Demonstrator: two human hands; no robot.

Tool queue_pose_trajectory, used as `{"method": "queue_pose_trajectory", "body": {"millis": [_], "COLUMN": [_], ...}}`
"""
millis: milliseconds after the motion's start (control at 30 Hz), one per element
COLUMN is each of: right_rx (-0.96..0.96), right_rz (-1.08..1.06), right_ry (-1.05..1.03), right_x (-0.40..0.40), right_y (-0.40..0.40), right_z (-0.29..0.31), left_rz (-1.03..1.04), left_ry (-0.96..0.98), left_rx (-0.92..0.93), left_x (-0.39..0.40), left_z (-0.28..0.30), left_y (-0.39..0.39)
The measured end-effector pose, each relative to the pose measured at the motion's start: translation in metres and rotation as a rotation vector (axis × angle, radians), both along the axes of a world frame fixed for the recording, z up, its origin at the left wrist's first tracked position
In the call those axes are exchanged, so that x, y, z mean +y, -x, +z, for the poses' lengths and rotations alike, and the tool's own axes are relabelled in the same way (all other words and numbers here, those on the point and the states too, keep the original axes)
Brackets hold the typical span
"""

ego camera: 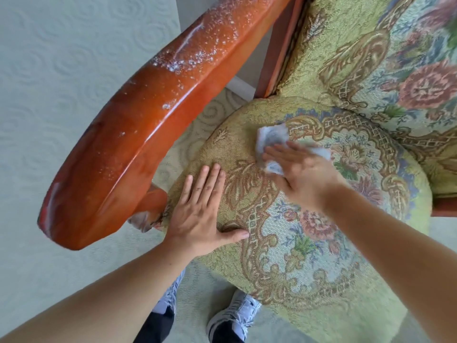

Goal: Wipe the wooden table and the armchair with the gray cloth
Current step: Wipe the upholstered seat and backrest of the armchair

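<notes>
Seat cushion (309, 243) of the armchair (371, 70): wiping in hand. My right hand (300, 169) lies flat, fingers spread, palm pressing the gray cloth (270, 138) onto the upholstery toward the cushion's rear left part, near where seat meets backrest. The cloth is bunched under the palm, not pinched; corners show beyond the fingertips and at the thumb side. My left hand (201, 214) is open and empty, palm down on the cushion's left edge just beside the wooden armrest (153, 115), steadying the seat.

Findings. The armrest carries white specks and smears along its upper half, thickest toward the far end; in my judgement it has yet to be wiped. The wooden table is not in view, so its condition cannot be reported.

Recommendations for the present step. Keep the palm flat so the cloth stays trapped and does not roll out from under the fingers. Work in overlapping strokes from the rear of the cushion toward the front edge, following the weave, since the tapestry fabric will likely drag and snag a bunched cloth. Moderate pressure only. Move the bracing hand before the strokes reach the left edge. Refold to a clean face before taking on the armrest.
</notes>
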State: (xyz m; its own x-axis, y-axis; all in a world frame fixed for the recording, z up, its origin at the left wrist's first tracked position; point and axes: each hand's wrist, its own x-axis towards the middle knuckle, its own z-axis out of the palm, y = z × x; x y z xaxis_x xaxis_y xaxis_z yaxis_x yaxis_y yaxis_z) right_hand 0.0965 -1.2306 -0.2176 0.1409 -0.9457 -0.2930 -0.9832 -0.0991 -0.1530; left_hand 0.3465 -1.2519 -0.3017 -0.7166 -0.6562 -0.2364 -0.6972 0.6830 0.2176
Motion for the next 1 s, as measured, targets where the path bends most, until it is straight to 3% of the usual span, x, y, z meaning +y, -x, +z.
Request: {"method": "queue_pose_trajectory", "body": {"millis": [67, 233, 267, 333, 433, 500, 767, 833, 933, 1000], "right_rx": [0.058, -0.198, -0.252, -0.283, -0.106, -0.079, -0.340, -0.502, -0.940, -1.168], "right_rz": [-0.198, -0.981, -0.982, -0.780, -0.484, -0.450, -0.231, -0.380, -0.975, -1.331], "right_ry": [0.018, 0.474, 0.496, 0.357, 0.034, 0.079, 0.122, 0.143, 0.135, 0.288], "right_x": [0.005, -0.024, -0.034, -0.051, -0.063, -0.061, 0.029, 0.058, 0.097, 0.121], "right_y": [0.013, 0.013, 0.006, -0.019, -0.064, -0.080, -0.064, -0.058, -0.050, -0.033], "right_z": [0.007, 0.009, 0.004, -0.011, -0.040, -0.049, -0.021, -0.014, -0.001, 0.004], "left_rz": [0.002, 0.011, 0.011, 0.008, 0.010, 0.013, 0.015, 0.026, 0.009, -0.023], "left_ry": [-0.004, -0.002, -0.003, -0.008, -0.010, -0.014, -0.009, -0.019, -0.069, -0.087], "left_rx": [-0.007, 0.009, 0.012, 0.011, 0.006, 0.002, -0.022, -0.012, 0.033, 0.064], "left_x": [0.000, 0.002, 0.001, 0.001, 0.000, 0.000, -0.001, 0.000, -0.001, 0.000], "left_z": [0.000, -0.003, -0.003, -0.004, -0.004, -0.003, 0.001, 0.002, 0.005, 0.008], "left_y": [0.000, -0.001, -0.001, 0.000, 0.000, 0.000, -0.001, 0.003, 0.017, 0.035]}}
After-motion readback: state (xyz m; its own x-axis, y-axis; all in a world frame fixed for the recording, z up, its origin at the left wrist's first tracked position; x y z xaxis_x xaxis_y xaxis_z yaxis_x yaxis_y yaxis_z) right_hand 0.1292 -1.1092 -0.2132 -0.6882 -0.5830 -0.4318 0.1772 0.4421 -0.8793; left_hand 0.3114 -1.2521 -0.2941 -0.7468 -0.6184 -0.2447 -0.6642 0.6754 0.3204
